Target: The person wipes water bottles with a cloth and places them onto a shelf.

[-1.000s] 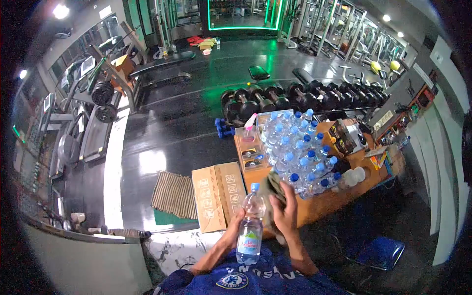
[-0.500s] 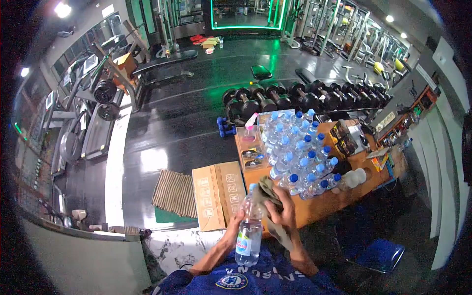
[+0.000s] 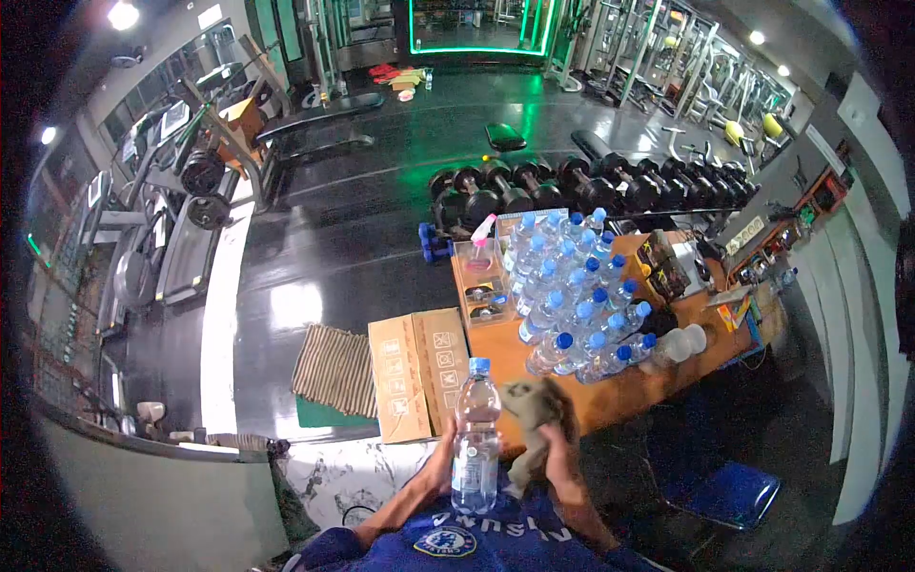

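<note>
Blue-capped water bottle [image 3: 476,458] is upright in front of a blue jersey [image 3: 505,551], its side gripped by the fingers of the left hand [image 3: 440,465]; fingers of the right hand [image 3: 559,456] clutch a drab cloth [image 3: 536,404] just beside it; a steady low hold seems best

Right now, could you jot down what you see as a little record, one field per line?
Place: gym
Left fingers: holding a bottle upright
Cap: blue, on the held bottle
Right fingers: holding a cloth beside the bottle; whether they touch is unclear
Table: bears many more bottles with blue caps, standing close together
Left of table in view: a brown carton
Beyond table: a row of dumbbells
</note>
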The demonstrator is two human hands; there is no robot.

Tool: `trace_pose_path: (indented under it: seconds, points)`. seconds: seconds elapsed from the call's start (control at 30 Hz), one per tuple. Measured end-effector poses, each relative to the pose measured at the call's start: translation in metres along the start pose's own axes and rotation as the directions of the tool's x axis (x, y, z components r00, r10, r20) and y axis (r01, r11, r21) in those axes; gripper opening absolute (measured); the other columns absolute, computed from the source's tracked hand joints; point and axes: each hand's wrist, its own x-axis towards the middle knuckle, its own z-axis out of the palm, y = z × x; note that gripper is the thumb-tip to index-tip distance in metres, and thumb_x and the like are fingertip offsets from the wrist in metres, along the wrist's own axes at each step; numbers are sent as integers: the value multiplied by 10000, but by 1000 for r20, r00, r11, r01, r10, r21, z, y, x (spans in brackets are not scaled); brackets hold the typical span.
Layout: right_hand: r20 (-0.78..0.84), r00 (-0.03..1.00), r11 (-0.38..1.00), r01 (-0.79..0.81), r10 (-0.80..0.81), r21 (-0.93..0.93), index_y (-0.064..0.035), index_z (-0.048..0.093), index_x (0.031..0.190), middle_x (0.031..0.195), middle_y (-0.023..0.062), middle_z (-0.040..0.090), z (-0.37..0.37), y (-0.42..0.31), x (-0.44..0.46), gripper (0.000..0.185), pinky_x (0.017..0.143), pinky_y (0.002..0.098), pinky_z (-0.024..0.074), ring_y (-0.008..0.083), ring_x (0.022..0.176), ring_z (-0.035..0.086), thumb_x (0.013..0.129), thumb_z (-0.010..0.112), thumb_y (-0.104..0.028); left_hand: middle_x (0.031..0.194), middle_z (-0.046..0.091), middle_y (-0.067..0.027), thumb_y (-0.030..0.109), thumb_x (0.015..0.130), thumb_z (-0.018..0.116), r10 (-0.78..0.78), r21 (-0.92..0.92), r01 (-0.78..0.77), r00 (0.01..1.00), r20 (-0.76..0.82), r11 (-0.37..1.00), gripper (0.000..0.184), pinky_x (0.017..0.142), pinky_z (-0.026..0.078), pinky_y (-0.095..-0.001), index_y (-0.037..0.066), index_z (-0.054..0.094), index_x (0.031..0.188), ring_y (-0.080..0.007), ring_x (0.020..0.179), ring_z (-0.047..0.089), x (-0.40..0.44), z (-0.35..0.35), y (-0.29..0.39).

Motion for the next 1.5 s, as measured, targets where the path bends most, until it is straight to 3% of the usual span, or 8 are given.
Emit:
trace_pose_path:
  seconds: [0.1,0.43,0.7,0.83,0.93,1.03,1.17,1.5]
  points:
    - [-26,984,910,-151,175,385,-36,404,1282,1147,134,533,-19,23,10,485,838,332,465,224,958,564,825,493,-172,1197,555,-148,674,869,271,-106,40,103,989,101,994,781,917,452,-436,43,400,1311,-287,1060,568,-11,-10,-9]
    - [399,838,590,546,-373,-595,-64,537,1109,1028,152,539,30,-9,4,342,786,427,427,357,913,511,775,608,-60,1252,508,-134,649,903,215,322,259,-283,939,-122,924,752,947,441,-372,65,357,1355,-248,1079,546,65,-43,4]
    - [712,641,773,594,-288,-222,-79,525,1182,1138,129,535,-20,-3,-35,409,855,434,457,326,948,553,786,626,-99,1120,566,-166,735,837,241,242,52,-243,970,33,969,847,833,510,-417,36,452,1267,-261,969,592,43,2,48]
    - [213,972,984,66,-101,166,-47,474,1218,1152,111,543,-16,-13,-29,431,866,380,466,246,986,563,872,543,-294,1120,576,-142,713,847,270,302,67,-302,953,21,951,821,812,509,-420,36,445,1276,-253,944,597,38,16,39]
    - [-2,989,677,-99,147,729,-23,381,1303,1236,131,501,7,0,1,579,942,351,420,242,1102,511,896,504,-416,1114,591,-114,647,882,316,246,1,-246,969,36,969,728,823,504,-394,48,448,1275,-244,941,601,36,24,27]
    - [-345,921,984,170,-178,-55,33,327,1346,1354,165,416,30,30,19,502,1043,382,290,307,1262,377,932,461,-215,1212,547,-115,596,903,354,208,-73,-209,978,-22,975,676,866,489,-390,60,413,1309,-244,1013,583,39,25,14]
    - [287,883,722,469,-371,-508,-36,463,1258,1195,199,488,28,-10,13,416,950,404,359,358,1083,475,858,525,-131,1256,514,-124,580,917,340,165,52,-162,984,-61,985,670,901,474,-386,61,375,1340,-255,1074,559,32,24,20]
    - [461,867,591,475,-188,-653,-121,555,1200,1098,175,526,20,-23,-45,436,788,400,492,337,914,562,776,649,-162,1224,529,-146,619,899,327,179,-29,-177,982,54,984,725,945,448,-389,32,393,1320,-269,1087,547,42,-17,24]
